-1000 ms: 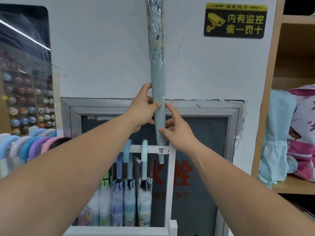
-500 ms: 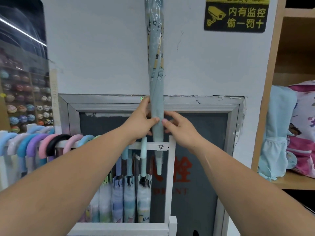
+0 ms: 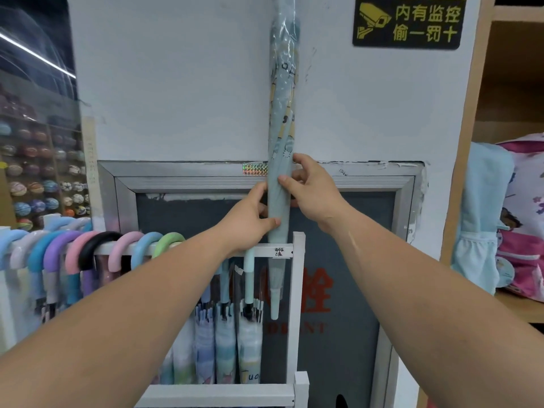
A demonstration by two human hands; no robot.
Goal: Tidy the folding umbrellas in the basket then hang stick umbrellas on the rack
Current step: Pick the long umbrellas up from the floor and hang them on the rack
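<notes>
Hanging step: left hand (image 3: pixel 250 214) and right hand (image 3: pixel 313 191) both grip the umbrella (image 3: pixel 281 113), tip inside the rack (image 3: pixel 266 250) (handle's off-frame, probably hooked). Next it needs lowering until it catches.

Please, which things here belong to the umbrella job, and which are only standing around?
Job: stick umbrella, held by left hand and right hand; white rack; hung umbrellas.
Not the job: camera warning sign; pale blue bag; shelved balls.

Upright stick umbrella (image 3: pixel 281 113) before wall (image 3: pixel 176 83), lower end behind rack rail (image 3: pixel 265 250); hung umbrellas (image 3: pixel 88 251) left; sign (image 3: pixel 407 22) upper right.
</notes>
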